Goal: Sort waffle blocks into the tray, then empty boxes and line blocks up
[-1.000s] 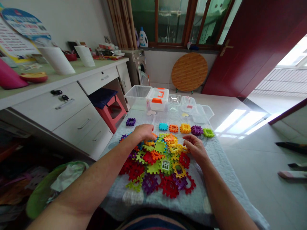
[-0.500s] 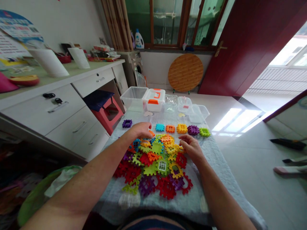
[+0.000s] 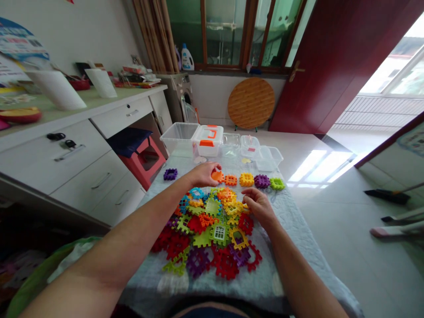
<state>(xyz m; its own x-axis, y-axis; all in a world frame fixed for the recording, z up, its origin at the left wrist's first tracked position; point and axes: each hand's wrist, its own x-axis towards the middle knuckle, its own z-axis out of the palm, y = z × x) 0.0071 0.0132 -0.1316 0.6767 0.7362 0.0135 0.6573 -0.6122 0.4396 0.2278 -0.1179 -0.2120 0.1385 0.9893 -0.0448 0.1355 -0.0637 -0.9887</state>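
A heap of coloured interlocking plastic tiles (image 3: 212, 229) lies on a table under a grey-blue cloth (image 3: 291, 221). Beyond the heap stands a row of single tiles: orange (image 3: 231, 179), yellow (image 3: 247, 179), purple (image 3: 262, 180), green (image 3: 277, 183). My left hand (image 3: 202, 174) reaches over the far end of the heap and pinches an orange tile (image 3: 217, 176) at the left end of that row, over the spot where the blue tile lay. My right hand (image 3: 257, 204) rests on the right edge of the heap, fingers curled against yellow tiles.
A lone purple tile (image 3: 170, 174) sits at the far left of the cloth. Clear plastic boxes (image 3: 180, 136) and a white case with orange latches (image 3: 208, 140) line the far edge. A white drawer unit (image 3: 79, 154) and a red stool (image 3: 145, 161) stand to the left.
My left hand lifted from the heap's far left and moved forward-right to the row with an orange tile. The right hand barely moved. The camera shifted forward.
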